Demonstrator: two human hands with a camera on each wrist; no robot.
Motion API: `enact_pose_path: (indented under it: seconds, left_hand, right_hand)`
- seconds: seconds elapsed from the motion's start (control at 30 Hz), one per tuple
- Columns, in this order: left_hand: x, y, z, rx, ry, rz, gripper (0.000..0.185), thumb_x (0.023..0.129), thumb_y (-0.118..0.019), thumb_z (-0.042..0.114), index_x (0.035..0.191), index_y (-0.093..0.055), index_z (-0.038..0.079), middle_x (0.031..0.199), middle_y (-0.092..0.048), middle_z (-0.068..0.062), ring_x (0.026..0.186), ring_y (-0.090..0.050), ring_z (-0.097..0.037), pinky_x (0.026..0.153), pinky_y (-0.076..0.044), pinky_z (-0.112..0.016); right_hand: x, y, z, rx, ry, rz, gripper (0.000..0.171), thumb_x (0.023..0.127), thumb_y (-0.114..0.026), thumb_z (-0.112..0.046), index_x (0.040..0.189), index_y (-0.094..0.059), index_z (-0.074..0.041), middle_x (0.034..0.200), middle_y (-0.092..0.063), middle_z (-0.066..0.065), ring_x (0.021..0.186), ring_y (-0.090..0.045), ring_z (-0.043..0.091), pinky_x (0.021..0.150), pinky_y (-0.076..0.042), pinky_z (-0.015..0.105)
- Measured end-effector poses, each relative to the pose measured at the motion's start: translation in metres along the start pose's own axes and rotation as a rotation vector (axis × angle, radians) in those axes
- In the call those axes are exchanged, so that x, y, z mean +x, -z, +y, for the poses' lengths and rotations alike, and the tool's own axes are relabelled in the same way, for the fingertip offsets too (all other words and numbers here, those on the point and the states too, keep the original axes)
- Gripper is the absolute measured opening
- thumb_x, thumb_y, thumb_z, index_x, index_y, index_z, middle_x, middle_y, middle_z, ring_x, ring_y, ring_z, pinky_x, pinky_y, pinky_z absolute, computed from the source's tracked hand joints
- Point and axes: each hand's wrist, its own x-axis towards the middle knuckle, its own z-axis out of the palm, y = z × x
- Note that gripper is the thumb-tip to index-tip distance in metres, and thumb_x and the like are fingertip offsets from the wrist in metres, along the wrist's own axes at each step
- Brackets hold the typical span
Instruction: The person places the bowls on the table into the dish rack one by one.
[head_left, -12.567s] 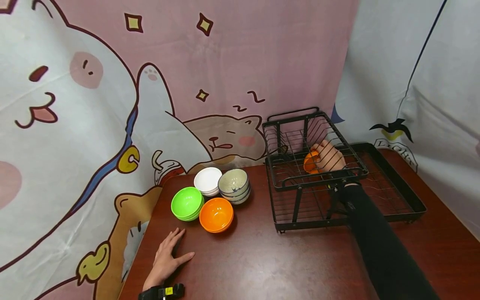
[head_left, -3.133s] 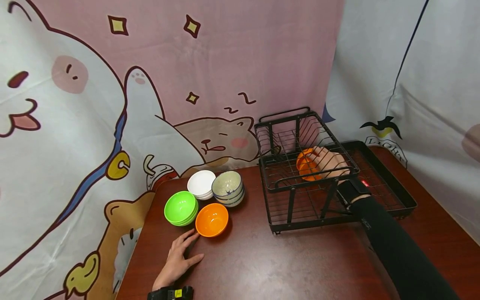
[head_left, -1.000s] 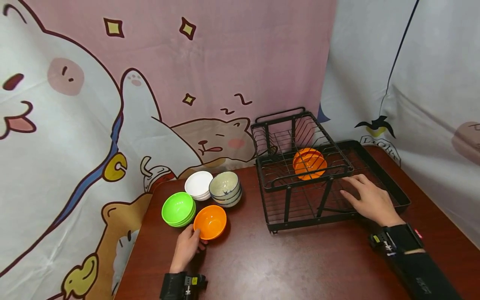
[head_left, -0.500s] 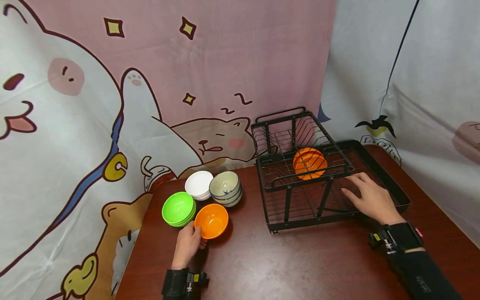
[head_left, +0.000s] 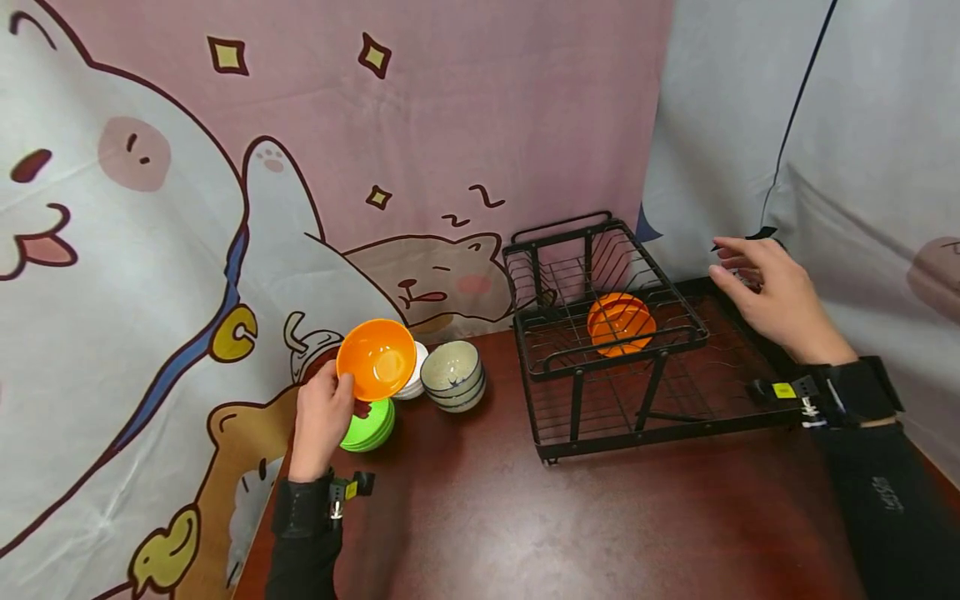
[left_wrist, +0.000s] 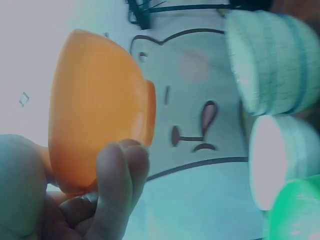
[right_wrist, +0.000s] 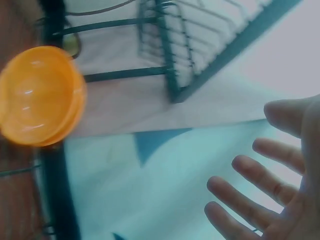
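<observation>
My left hand (head_left: 324,417) pinches an orange bowl (head_left: 377,360) by its near left rim and holds it in the air, above the green and white bowls. In the left wrist view that orange bowl (left_wrist: 95,110) appears side-on, with the thumb and fingers at its lower edge. My right hand (head_left: 783,300) hangs in the air right of the black dish rack (head_left: 615,358), fingers spread and holding nothing. Orange bowls (head_left: 621,325) lean together on the rack's lower level, seen through the upper basket's wires. The right wrist view shows these orange bowls (right_wrist: 40,95) at its left.
On the brown table (head_left: 525,525) stand a stack of green bowls (head_left: 371,429), partly covered by the lifted bowl, a stack of white bowls (head_left: 414,379) and a stack of patterned grey bowls (head_left: 453,375). A printed cloth (head_left: 465,108) hangs behind.
My left hand has lifted the orange bowl off the table, up and to the left. My right hand has risen and moved right, away from the rack. Earlier, it let go of a bowl in the rack.
</observation>
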Motion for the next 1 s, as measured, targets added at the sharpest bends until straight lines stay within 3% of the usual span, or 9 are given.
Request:
enact_pose_path:
  seconds: [0.2, 0.27, 0.33, 0.37, 0.43, 0.5, 0.6, 0.83, 1.0]
  left_hand:
    - [0.011, 0.003, 0.007, 0.028, -0.027, 0.017, 0.034, 0.109, -0.041, 0.022, 0.116, -0.065, 0.000, 0.076, -0.071, -0.014, 0.058, -0.067, -0.019, 0.057, -0.054, -0.026]
    - [0.013, 0.001, 0.009, 0.026, -0.037, 0.016, 0.034, 0.109, -0.041, 0.022, 0.116, -0.065, 0.000, 0.076, -0.071, -0.014, 0.058, -0.067, -0.019, 0.058, -0.054, -0.026]
    - [0.016, -0.001, 0.014, 0.021, -0.049, 0.023, 0.033, 0.108, -0.041, 0.022, 0.114, -0.066, 0.001, 0.076, -0.071, -0.014, 0.058, -0.067, -0.019, 0.058, -0.054, -0.025]
    - [0.019, -0.002, 0.017, 0.015, -0.059, 0.027, 0.033, 0.108, -0.041, 0.022, 0.114, -0.066, 0.001, 0.077, -0.071, -0.014, 0.057, -0.068, -0.019, 0.058, -0.055, -0.025]
    - [0.023, -0.005, 0.026, -0.005, -0.073, 0.033, 0.033, 0.108, -0.042, 0.022, 0.114, -0.067, 0.002, 0.078, -0.072, -0.015, 0.058, -0.068, -0.019, 0.058, -0.055, -0.025]
    - [0.027, -0.010, 0.038, -0.034, -0.095, 0.036, 0.032, 0.108, -0.042, 0.022, 0.114, -0.067, 0.002, 0.079, -0.072, -0.015, 0.057, -0.068, -0.019, 0.058, -0.056, -0.025]
    - [0.032, -0.019, 0.060, -0.071, -0.146, 0.037, 0.030, 0.107, -0.044, 0.020, 0.113, -0.068, 0.002, 0.078, -0.072, -0.014, 0.056, -0.068, -0.019, 0.056, -0.056, -0.027]
    - [0.035, -0.045, 0.115, -0.071, -0.270, 0.006, 0.025, 0.107, -0.047, 0.016, 0.114, -0.067, 0.004, 0.072, -0.072, -0.010, 0.053, -0.067, -0.016, 0.056, -0.055, -0.027]
    - [0.030, -0.062, 0.147, -0.118, -0.338, -0.042, 0.026, 0.108, -0.047, 0.016, 0.118, -0.066, 0.003, 0.076, -0.072, -0.009, 0.054, -0.068, -0.015, 0.057, -0.057, -0.028]
  right_hand:
    - [0.006, -0.003, 0.006, -0.004, -0.039, -0.051, 0.052, 0.108, -0.058, -0.032, 0.154, -0.051, -0.009, 0.136, -0.053, 0.023, 0.112, -0.051, 0.005, 0.089, -0.031, 0.003]
    - [0.008, -0.005, 0.008, -0.001, -0.047, -0.069, 0.053, 0.108, -0.057, -0.032, 0.154, -0.050, -0.007, 0.135, -0.053, 0.025, 0.115, -0.054, 0.017, 0.085, -0.030, 0.001]
    - [0.013, -0.006, 0.005, 0.005, -0.051, -0.079, 0.054, 0.108, -0.058, -0.033, 0.155, -0.050, -0.007, 0.135, -0.053, 0.025, 0.116, -0.055, 0.018, 0.086, -0.030, 0.001]
    - [0.017, -0.005, 0.000, 0.013, -0.046, -0.084, 0.054, 0.108, -0.058, -0.033, 0.155, -0.049, -0.008, 0.136, -0.053, 0.025, 0.117, -0.056, 0.028, 0.087, -0.032, 0.002]
    - [0.025, -0.002, -0.013, 0.026, -0.035, -0.106, 0.055, 0.109, -0.056, -0.034, 0.157, -0.047, -0.010, 0.139, -0.053, 0.024, 0.122, -0.054, 0.041, 0.103, -0.039, 0.012]
    - [0.035, 0.001, -0.029, 0.036, -0.012, -0.130, 0.055, 0.109, -0.056, -0.035, 0.158, -0.046, -0.013, 0.142, -0.053, 0.023, 0.125, -0.053, 0.042, 0.113, -0.043, 0.034]
    - [0.050, 0.002, -0.055, 0.059, 0.034, -0.199, 0.057, 0.109, -0.054, -0.036, 0.161, -0.042, -0.014, 0.149, -0.049, 0.023, 0.130, -0.051, 0.044, 0.112, -0.037, 0.065]
    - [0.065, -0.015, -0.122, -0.010, 0.199, -0.401, 0.061, 0.109, -0.056, -0.038, 0.162, -0.038, -0.016, 0.152, -0.054, 0.019, 0.136, -0.055, 0.039, 0.110, -0.042, 0.062]
    - [0.063, -0.037, -0.161, -0.060, 0.241, -0.542, 0.064, 0.107, -0.058, -0.043, 0.162, -0.037, -0.018, 0.148, -0.061, 0.015, 0.129, -0.064, 0.032, 0.103, -0.052, 0.056]
